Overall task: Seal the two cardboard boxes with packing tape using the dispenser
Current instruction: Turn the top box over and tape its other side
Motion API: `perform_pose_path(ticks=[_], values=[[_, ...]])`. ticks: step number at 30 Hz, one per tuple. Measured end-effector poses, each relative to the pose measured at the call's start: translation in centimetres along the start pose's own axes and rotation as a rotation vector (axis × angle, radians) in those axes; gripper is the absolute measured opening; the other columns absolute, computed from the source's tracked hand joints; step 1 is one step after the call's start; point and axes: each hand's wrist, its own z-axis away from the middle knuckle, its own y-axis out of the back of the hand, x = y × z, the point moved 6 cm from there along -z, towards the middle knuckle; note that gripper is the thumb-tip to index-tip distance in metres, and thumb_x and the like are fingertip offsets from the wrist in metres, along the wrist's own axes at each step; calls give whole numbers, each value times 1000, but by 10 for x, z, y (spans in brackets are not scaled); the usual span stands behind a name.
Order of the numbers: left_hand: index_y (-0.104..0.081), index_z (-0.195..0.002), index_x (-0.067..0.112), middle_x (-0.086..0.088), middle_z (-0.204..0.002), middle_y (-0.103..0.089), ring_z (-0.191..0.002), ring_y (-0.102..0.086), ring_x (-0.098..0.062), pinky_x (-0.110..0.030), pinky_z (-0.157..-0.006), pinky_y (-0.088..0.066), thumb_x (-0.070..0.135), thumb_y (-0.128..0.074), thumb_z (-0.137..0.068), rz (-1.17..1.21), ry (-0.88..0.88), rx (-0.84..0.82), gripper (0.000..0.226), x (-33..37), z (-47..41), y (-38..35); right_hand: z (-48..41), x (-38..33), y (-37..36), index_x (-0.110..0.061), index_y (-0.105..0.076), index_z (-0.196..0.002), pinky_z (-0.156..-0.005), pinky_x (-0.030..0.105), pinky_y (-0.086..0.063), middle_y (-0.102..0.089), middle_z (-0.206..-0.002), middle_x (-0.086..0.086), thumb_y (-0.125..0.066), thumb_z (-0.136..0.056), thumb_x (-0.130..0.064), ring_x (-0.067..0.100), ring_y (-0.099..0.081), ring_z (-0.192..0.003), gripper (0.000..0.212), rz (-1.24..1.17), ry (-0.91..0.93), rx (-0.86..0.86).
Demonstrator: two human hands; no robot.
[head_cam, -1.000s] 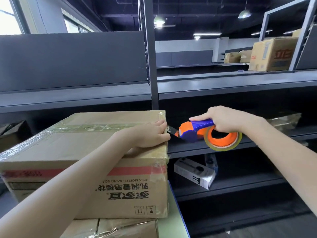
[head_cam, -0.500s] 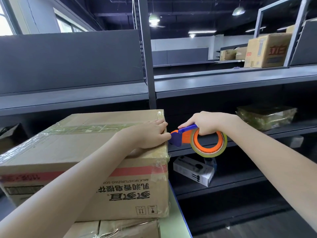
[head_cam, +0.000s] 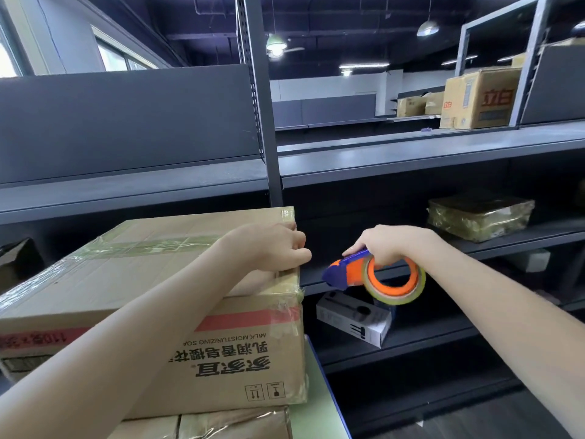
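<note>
Lower box (head_cam: 202,426): only its top strip shows, on the green tabletop (head_cam: 313,407). Upper box (head_cam: 152,299) is stacked on it: brown cardboard, red band, print upside down, glossy clear tape along the top seam and wrinkled over the right corner. Left hand (head_cam: 278,248): fingers curled over the upper box's top right edge, gripping it. Right hand (head_cam: 389,245): fingers wrapped round the tape dispenser (head_cam: 351,272), held in the air just right of that edge, apart from the box. Dispenser orange with blue nose pointing at the box; its tape roll (head_cam: 395,286) is yellowish. Behind, a small grey carton (head_cam: 351,318) lies on the shelf (head_cam: 411,337).
</note>
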Motion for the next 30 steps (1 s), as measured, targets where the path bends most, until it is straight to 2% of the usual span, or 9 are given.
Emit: perform_pose_path(ticks=[3,7,11,15,17,20,22,26,30], values=[[-62,-110,12,1,-148,-37,-143,-17,-14,-35,-115,-17,33,-28,-96,-20,-103,-16,42,9,-9,-6,-1,2,-3,-42,-43,-136,-70,24,-48,-56,-127,-4,-47,-85,-4,13,-56,-87,63,-157,14,82],[-60,-109,5,-6,-124,-51,-124,-37,-15,-29,-105,-26,26,-30,-98,96,-91,-37,38,8,-13,-9,-3,-4,0,-40,-40,-139,-51,19,-37,-54,-126,-1,-43,-86,3,7,-51,-67,68,-215,-3,129],[-53,-128,10,0,-149,-32,-144,-7,-12,-28,-116,-7,23,-27,-100,95,-132,-41,40,8,-13,-13,-1,0,1,-40,-40,-139,-55,21,-42,-53,-129,0,-45,-86,4,12,-56,-74,69,-227,-9,156],[-58,-111,6,-4,-120,-47,-123,-37,-18,-32,-108,-24,26,-28,-99,52,-99,-69,38,3,-17,-16,2,3,0,-40,-38,-139,-64,27,-47,-53,-128,2,-46,-86,2,14,-57,-78,68,-235,-21,185],[-59,-105,9,0,-112,-46,-113,-40,-16,-37,-106,-29,34,-28,-95,45,-93,-68,41,2,-20,-17,7,6,0,-40,-36,-140,-67,28,-46,-53,-127,3,-48,-86,0,16,-56,-81,68,-258,-36,219],[-60,-106,12,2,-121,-46,-124,-37,-17,-39,-108,-28,46,-22,-83,27,-112,-69,56,1,-20,-19,20,16,-3,-40,-36,-140,-69,27,-45,-54,-125,3,-47,-85,-2,18,-53,-84,68,-307,-88,298],[-61,-112,11,3,-134,-43,-136,-27,-16,-37,-113,-20,40,-26,-93,46,-141,-59,49,1,-19,-19,26,21,-10,-40,-33,-141,-72,29,-47,-55,-121,2,-49,-83,-3,18,-52,-86,71,-336,-122,328],[-63,-97,7,-2,-114,-54,-119,-39,-15,-36,-107,-27,40,-27,-87,40,-147,-62,51,3,-19,-15,29,19,-25,-35,-26,-146,-69,33,-47,-60,-102,5,-55,-79,-7,19,-54,-79,78,-432,-129,352],[-63,-96,9,-2,-113,-53,-114,-42,-15,-38,-105,-31,44,-23,-77,46,-122,-21,56,3,-20,-14,30,14,-32,-34,-18,-147,-67,34,-49,-58,-96,7,-58,-78,-12,18,-55,-70,83,-560,-126,380]])
